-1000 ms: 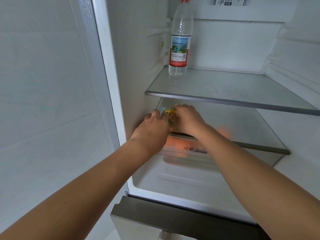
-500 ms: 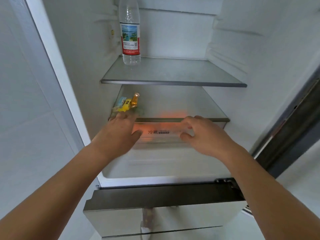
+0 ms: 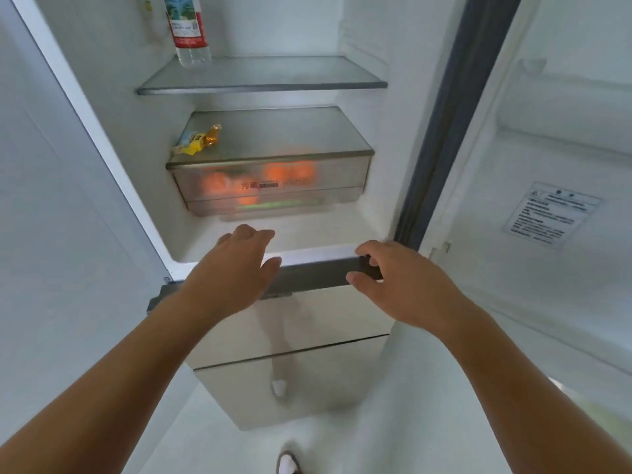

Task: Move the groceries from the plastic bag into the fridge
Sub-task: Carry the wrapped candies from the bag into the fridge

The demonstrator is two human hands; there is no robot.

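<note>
Two bare hands hover at the lower edge of an open fridge (image 3: 116, 107) that holds groceries.
The left hand (image 3: 236, 265) is relaxed, fingers loosely curled and holding nothing, in front of the fridge floor. The right hand (image 3: 400, 285) is also empty, thumb and fingers parted around the right end of a dark strip (image 3: 307, 275) below the compartment; whether it touches the strip cannot be told. A water bottle (image 3: 188, 32) stands upright at the left of the upper shelf (image 3: 273, 82). Small yellow and gold snack packets (image 3: 198, 140) lie at the left front of the lower shelf (image 3: 290, 138). Under that shelf, blurred orange produce (image 3: 287, 172) shows through the frosted front of a closed drawer (image 3: 352, 176). The fridge door (image 3: 547, 131) stands open on the right, bearing a printed label (image 3: 550, 213).
</note>
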